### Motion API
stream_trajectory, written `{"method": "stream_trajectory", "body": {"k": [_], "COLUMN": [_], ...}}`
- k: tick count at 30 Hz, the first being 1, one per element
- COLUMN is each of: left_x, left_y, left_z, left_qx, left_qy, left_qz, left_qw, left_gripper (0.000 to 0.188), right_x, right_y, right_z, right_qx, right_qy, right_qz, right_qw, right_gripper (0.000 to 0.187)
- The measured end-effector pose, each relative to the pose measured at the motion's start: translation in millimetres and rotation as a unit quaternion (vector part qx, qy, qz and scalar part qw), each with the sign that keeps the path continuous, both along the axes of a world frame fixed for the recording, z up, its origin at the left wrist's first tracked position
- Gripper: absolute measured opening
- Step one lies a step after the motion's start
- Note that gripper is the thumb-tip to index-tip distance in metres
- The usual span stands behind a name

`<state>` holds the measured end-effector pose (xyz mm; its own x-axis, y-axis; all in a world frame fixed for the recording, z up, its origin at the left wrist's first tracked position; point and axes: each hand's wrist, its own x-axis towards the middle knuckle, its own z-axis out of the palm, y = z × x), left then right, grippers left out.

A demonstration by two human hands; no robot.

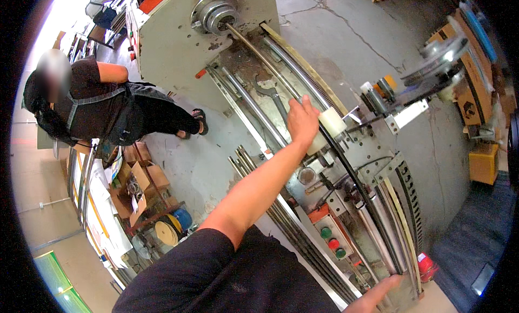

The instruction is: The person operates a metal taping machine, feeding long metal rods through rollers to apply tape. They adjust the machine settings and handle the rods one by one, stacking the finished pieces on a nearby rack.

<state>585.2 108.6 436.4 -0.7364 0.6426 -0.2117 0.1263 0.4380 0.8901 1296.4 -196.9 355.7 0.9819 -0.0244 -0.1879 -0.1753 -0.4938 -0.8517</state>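
Observation:
A long thin metal rod [267, 61] runs from the round chuck [221, 16] of a lathe-like machine down to my left hand [303, 121]. My left hand is closed round this rod, just beside a white plastic block [332, 122]. Beyond the block a black length of rod [348, 169] continues toward the lower right. At the lower edge my right hand [381, 294] reaches to the near end of the bars; its fingertips touch there, but its grip is mostly hidden. An open-end wrench [273, 96] lies on the machine bed near my left hand.
A control box [332, 234] with green and red buttons sits beside several long bars [281, 221]. At right stands a handwheel-like round part [435, 61]. A co-worker [102, 104] stands at left, near cardboard boxes [143, 178]. A yellow box [483, 162] is far right.

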Motion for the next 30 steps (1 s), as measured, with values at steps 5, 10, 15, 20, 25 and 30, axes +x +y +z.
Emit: {"method": "stream_trajectory", "body": {"k": [5, 10, 15, 20, 25, 30], "left_x": [1, -1, 6, 13, 0, -8], "left_y": [3, 13, 8, 7, 6, 10], "left_z": [5, -9, -3, 0, -19, -30], "left_qx": [-0.013, -0.017, -0.028, -0.013, 0.006, 0.028], "left_qy": [0.034, 0.024, 0.041, 0.031, 0.017, -0.074], "left_qz": [0.003, 0.004, 0.003, -0.008, -0.008, -0.018], "left_qw": [0.999, 1.0, 0.999, 0.999, 1.0, 0.997], "left_gripper": [0.043, 0.047, 0.047, 0.044, 0.045, 0.038], "right_x": [3, 29, -23, 2, -11, 19], "right_y": [-15, -24, 2, -15, -10, -22], "right_z": [-4, -17, 1, -14, -15, -45], "right_qx": [-0.006, -0.151, -0.08, -0.054, -0.045, -0.036], "right_qy": [0.005, -0.015, -0.031, -0.013, -0.009, -0.033], "right_qz": [-0.001, 0.019, -0.007, -0.022, -0.021, -0.021], "right_qw": [1.0, 0.988, 0.996, 0.998, 0.999, 0.999], "right_gripper": [0.08, 0.082, 0.077, 0.074, 0.078, 0.079]}}
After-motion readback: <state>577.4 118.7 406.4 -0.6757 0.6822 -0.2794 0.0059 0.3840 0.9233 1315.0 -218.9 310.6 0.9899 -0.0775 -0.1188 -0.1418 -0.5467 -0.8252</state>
